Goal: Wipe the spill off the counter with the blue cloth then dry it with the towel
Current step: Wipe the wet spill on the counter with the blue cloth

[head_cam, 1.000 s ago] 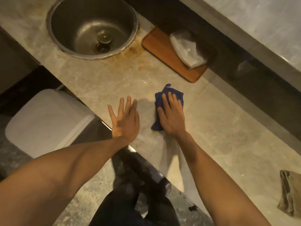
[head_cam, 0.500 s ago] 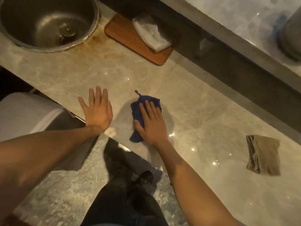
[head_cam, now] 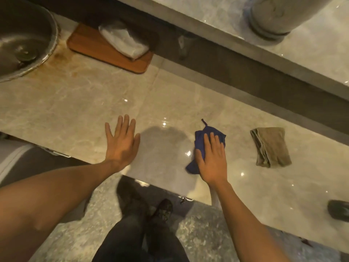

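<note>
My right hand (head_cam: 212, 159) lies flat on the blue cloth (head_cam: 201, 138), pressing it against the beige marble counter (head_cam: 75, 110). The cloth is crumpled, and a small loop sticks out at its far end. A folded olive-brown towel (head_cam: 270, 147) rests on the counter to the right of the cloth, a short gap apart. My left hand (head_cam: 121, 141) is spread flat on the counter near its front edge, holding nothing. Small wet glints (head_cam: 164, 123) shine on the marble between my hands.
A round steel sink (head_cam: 24, 44) sits at the far left with rusty stains beside it. A wooden board (head_cam: 90, 46) carries a white plastic-wrapped item (head_cam: 124, 41). A raised ledge with a grey pillar base (head_cam: 272, 21) runs behind. A dark object (head_cam: 339, 212) lies at the right edge.
My right hand has slid the blue cloth to the right along the counter, toward the towel. The view has shifted right, and my left hand stays flat on the counter.
</note>
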